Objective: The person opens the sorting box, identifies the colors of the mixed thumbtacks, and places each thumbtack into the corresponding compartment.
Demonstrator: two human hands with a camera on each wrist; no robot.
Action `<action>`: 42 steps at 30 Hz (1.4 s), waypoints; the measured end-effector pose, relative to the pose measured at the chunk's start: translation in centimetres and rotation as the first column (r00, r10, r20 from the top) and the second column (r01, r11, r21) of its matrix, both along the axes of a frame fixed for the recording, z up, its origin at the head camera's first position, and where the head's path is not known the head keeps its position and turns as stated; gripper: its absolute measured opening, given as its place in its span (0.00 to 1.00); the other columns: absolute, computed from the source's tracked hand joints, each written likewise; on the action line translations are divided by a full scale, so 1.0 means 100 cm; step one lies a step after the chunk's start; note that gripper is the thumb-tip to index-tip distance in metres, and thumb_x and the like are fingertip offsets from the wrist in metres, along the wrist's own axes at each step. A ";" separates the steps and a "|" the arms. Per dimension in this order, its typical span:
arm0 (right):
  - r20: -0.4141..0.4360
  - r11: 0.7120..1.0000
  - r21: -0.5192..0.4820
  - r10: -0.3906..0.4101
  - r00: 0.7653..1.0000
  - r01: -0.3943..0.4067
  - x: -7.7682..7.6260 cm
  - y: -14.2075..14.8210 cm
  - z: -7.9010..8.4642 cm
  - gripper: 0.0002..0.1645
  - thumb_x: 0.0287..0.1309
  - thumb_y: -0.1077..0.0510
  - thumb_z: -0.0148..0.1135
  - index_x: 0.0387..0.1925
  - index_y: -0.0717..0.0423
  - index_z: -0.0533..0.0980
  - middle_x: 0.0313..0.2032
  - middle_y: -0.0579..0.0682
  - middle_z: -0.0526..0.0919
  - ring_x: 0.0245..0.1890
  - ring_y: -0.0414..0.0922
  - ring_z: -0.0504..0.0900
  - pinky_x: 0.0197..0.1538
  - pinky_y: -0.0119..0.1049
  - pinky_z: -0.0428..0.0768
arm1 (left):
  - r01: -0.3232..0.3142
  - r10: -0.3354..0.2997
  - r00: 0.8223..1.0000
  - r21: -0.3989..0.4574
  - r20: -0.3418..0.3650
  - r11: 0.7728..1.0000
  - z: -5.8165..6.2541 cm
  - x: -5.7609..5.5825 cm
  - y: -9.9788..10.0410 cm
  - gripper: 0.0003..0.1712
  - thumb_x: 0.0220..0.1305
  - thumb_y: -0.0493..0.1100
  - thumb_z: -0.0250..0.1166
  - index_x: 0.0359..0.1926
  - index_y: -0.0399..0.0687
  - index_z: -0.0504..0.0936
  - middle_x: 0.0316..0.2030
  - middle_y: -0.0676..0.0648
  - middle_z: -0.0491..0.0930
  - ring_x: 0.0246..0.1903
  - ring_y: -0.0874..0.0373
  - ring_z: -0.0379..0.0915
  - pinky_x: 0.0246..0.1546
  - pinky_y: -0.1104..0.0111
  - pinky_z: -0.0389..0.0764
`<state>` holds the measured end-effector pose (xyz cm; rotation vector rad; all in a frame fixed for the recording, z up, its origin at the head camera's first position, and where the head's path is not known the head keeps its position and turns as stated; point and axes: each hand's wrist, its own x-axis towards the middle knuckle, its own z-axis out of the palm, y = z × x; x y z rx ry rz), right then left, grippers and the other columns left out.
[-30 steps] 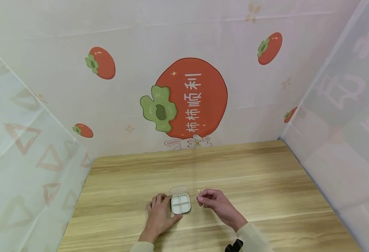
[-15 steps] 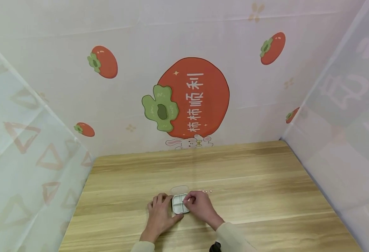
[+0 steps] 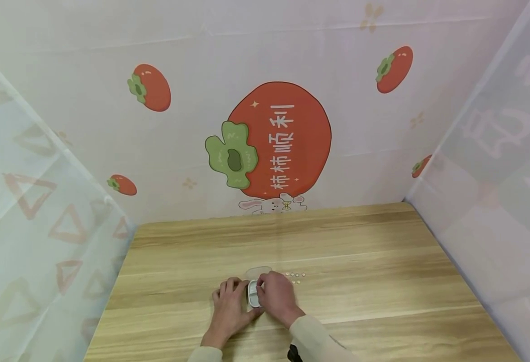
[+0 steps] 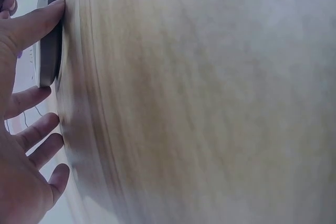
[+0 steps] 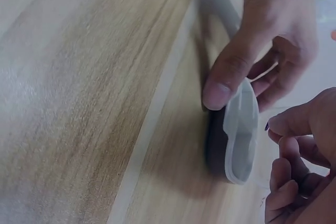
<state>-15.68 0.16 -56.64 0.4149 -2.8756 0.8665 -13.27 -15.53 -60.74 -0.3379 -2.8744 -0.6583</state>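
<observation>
A small pill box [image 3: 253,293], white inside with a dark outer shell, stands on the table with its clear lid [image 3: 256,272] flipped back. My left hand [image 3: 229,309] holds it at the left side, thumb and index finger on its edges, as the left wrist view confirms. Over the right half of the box is my right hand [image 3: 280,296], hiding those compartments. Its thumb and index finger pinch a tiny dark piece [image 5: 266,126], of which only a tip shows in the right wrist view; what kind it is, I cannot tell.
Several tiny round pale pieces [image 3: 297,275] lie on the wooden table [image 3: 359,251] just right of and behind the box. A fabric wall [image 3: 183,125] printed with persimmons rises at the table's back edge, and more fabric hangs at both sides.
My right hand has moved left from beside the small pieces to over the pill box, uncovering those pieces. The left hand has kept its hold on the box.
</observation>
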 end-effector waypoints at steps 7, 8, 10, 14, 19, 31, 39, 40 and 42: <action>-0.049 0.989 0.150 -0.012 0.999 0.020 -0.003 -0.008 -0.005 0.07 0.47 0.54 0.61 0.19 0.47 0.73 0.19 0.39 0.69 0.21 0.39 0.70 0.22 0.34 0.67 | 0.007 -0.007 1.000 0.005 -0.001 1.000 0.002 0.000 -0.001 0.42 0.38 0.72 0.66 0.53 0.55 0.74 0.49 0.49 0.66 0.52 0.47 0.59 0.47 0.47 0.56; -0.052 0.988 0.151 -0.018 0.998 0.026 -0.004 -0.009 -0.005 0.07 0.47 0.55 0.61 0.18 0.47 0.73 0.19 0.40 0.69 0.20 0.39 0.70 0.22 0.34 0.67 | 0.007 -0.007 1.000 0.005 0.001 1.000 0.002 0.000 -0.001 0.42 0.38 0.72 0.66 0.53 0.55 0.74 0.49 0.49 0.65 0.52 0.47 0.59 0.47 0.47 0.56; -0.046 0.989 0.145 -0.033 0.998 0.040 -0.005 -0.011 -0.005 0.07 0.45 0.55 0.60 0.17 0.46 0.73 0.18 0.40 0.71 0.20 0.40 0.71 0.22 0.34 0.67 | 0.005 -0.005 1.000 0.007 0.007 1.000 0.002 -0.001 -0.001 0.42 0.38 0.70 0.68 0.53 0.55 0.74 0.49 0.50 0.65 0.52 0.47 0.59 0.47 0.47 0.56; -0.017 0.988 0.133 -0.071 0.997 0.072 -0.007 -0.014 -0.005 0.07 0.43 0.57 0.60 0.15 0.46 0.74 0.18 0.40 0.73 0.18 0.41 0.72 0.20 0.35 0.67 | 0.002 -0.002 1.000 0.014 0.016 1.000 0.002 -0.001 -0.001 0.42 0.37 0.70 0.68 0.53 0.55 0.74 0.49 0.50 0.65 0.52 0.48 0.59 0.48 0.47 0.56; 0.001 0.984 0.152 -0.093 0.996 0.092 -0.010 -0.018 -0.002 0.06 0.39 0.58 0.60 0.14 0.46 0.76 0.17 0.42 0.74 0.17 0.43 0.73 0.19 0.36 0.67 | -0.005 0.004 1.000 0.018 0.010 1.000 0.002 -0.001 -0.001 0.45 0.36 0.76 0.63 0.53 0.55 0.75 0.49 0.51 0.66 0.52 0.48 0.59 0.48 0.48 0.56; 0.053 0.970 0.215 -0.125 0.991 0.111 -0.015 -0.022 -0.003 0.03 0.40 0.56 0.63 0.17 0.45 0.79 0.19 0.45 0.76 0.18 0.44 0.74 0.19 0.37 0.68 | -0.025 0.025 1.000 0.012 0.014 1.000 0.001 0.000 0.001 0.47 0.36 0.80 0.58 0.52 0.56 0.75 0.49 0.51 0.66 0.52 0.50 0.59 0.49 0.48 0.55; 0.055 0.975 0.199 -0.113 0.992 0.100 -0.013 -0.020 -0.001 0.03 0.41 0.57 0.62 0.18 0.46 0.80 0.19 0.44 0.77 0.18 0.43 0.74 0.19 0.36 0.68 | -0.027 0.027 0.999 0.009 0.034 1.000 0.002 0.001 0.001 0.48 0.35 0.81 0.58 0.53 0.56 0.75 0.50 0.52 0.66 0.53 0.50 0.59 0.50 0.49 0.55; 0.050 0.976 0.192 -0.109 0.993 0.098 -0.012 -0.020 0.000 0.03 0.41 0.57 0.62 0.18 0.46 0.80 0.19 0.44 0.76 0.18 0.43 0.74 0.19 0.36 0.68 | -0.027 0.027 0.999 0.007 0.035 1.000 0.002 0.001 0.000 0.48 0.35 0.81 0.57 0.53 0.56 0.75 0.50 0.52 0.66 0.53 0.50 0.59 0.49 0.49 0.55; 0.030 0.980 0.178 -0.097 0.995 0.090 -0.010 -0.019 0.002 0.03 0.42 0.57 0.63 0.19 0.47 0.80 0.19 0.43 0.77 0.18 0.42 0.73 0.19 0.35 0.68 | -0.025 0.025 0.999 0.008 0.035 1.000 0.002 0.001 0.000 0.48 0.35 0.81 0.57 0.53 0.56 0.75 0.50 0.52 0.66 0.53 0.50 0.59 0.49 0.48 0.55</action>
